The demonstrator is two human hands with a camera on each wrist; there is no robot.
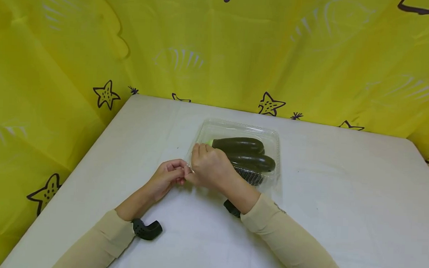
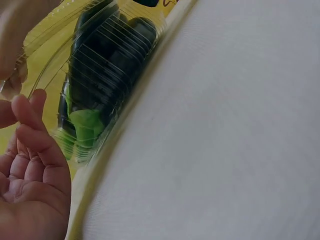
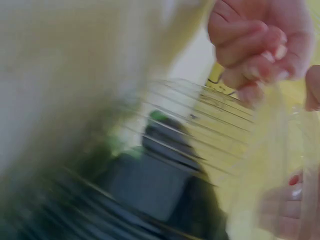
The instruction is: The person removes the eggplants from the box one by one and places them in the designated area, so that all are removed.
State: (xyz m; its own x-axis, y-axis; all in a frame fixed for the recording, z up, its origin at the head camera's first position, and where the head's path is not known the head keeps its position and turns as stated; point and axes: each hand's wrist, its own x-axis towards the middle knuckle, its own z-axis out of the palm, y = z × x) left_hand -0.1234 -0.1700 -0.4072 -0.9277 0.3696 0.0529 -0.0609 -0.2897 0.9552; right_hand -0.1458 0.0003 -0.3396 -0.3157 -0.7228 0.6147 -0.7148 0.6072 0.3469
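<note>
We pinch the box (image 1: pixel 236 129);
our left hand (image 1: pixel 165 179) and right hand (image 1: pixel 212 166) meet at its near-left corner; eggplants (image 1: pixel 239 144) lie inside.

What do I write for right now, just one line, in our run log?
left hand: pinches clear container, near-left corner | right hand: grips container's left edge | dark eggplants: inside container | container: on white table
</note>
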